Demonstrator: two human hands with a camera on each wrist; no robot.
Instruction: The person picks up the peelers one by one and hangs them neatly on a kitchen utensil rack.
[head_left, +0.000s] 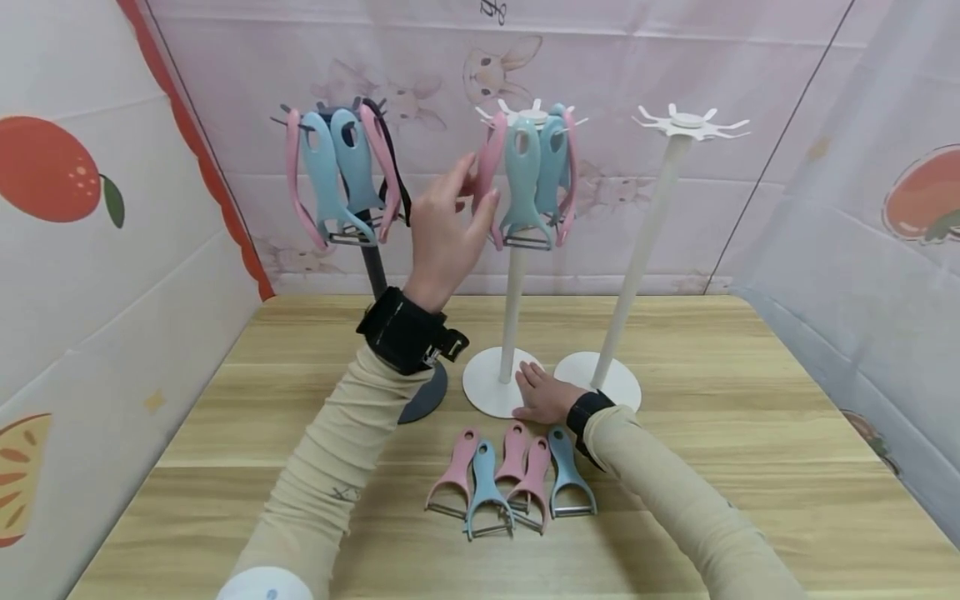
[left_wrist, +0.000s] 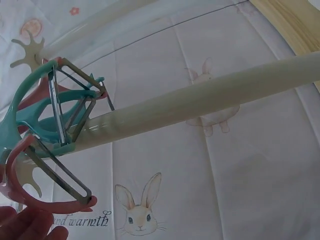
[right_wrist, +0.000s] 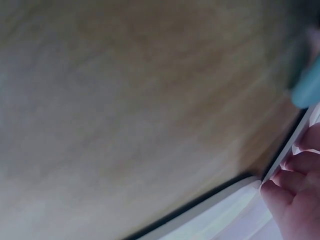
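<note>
My left hand (head_left: 444,242) is raised to the middle white stand (head_left: 513,312) and pinches a pink peeler (head_left: 491,158) at the left of its hook ring. That peeler's blade loop (left_wrist: 50,205) shows beside the fingertips in the left wrist view. Two blue peelers, one a light blue peeler (head_left: 522,171), and another pink peeler (head_left: 572,179) hang from the same ring. Low down, my right hand (head_left: 551,397) rests with extended fingers on the round white base (head_left: 486,379) of this stand. The right wrist view shows its fingers (right_wrist: 295,187) at the base's rim.
A dark stand (head_left: 373,271) at left carries pink and blue peelers and a black-looking one. At right, a white stand (head_left: 645,242) has bare hooks. Several pink and blue peelers, including a blue peeler (head_left: 486,479), lie on the wooden table (head_left: 720,400) in front.
</note>
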